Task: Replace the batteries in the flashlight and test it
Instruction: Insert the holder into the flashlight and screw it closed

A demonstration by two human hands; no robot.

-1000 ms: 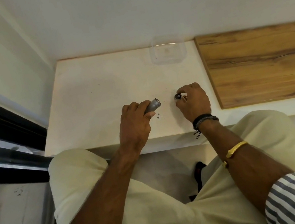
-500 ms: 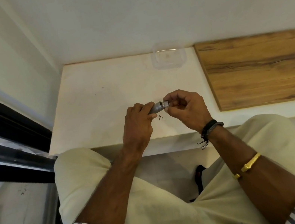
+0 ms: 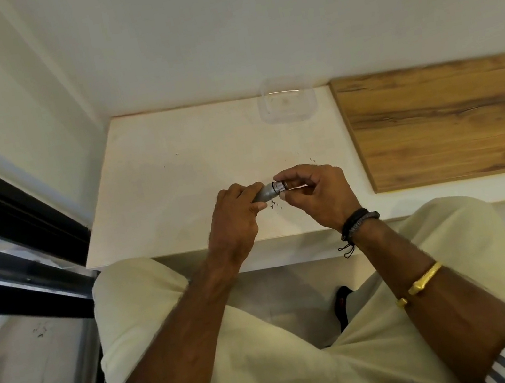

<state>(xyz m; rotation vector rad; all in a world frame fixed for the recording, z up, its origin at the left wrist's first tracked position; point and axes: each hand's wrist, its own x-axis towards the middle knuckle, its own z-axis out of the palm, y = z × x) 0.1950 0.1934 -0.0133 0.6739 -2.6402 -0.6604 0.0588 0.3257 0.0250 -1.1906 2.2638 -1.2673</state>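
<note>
A small grey metal flashlight body point(image 3: 265, 193) is held just above the white tabletop point(image 3: 176, 188). My left hand point(image 3: 235, 216) is wrapped around its rear part, hiding most of it. My right hand point(image 3: 315, 193) pinches a small dark end cap point(image 3: 281, 185) between thumb and fingers, pressed against the open end of the body. No loose batteries are visible.
A clear plastic container point(image 3: 288, 104) stands at the back of the table by the wall. A wooden board point(image 3: 447, 119) lies to the right. Small dark specks point(image 3: 275, 204) dot the surface under the hands. A black window frame point(image 3: 9, 234) runs along the left.
My right hand lifted the small cap from the table and brought it left to the flashlight's open end. Both hands now meet at the flashlight.
</note>
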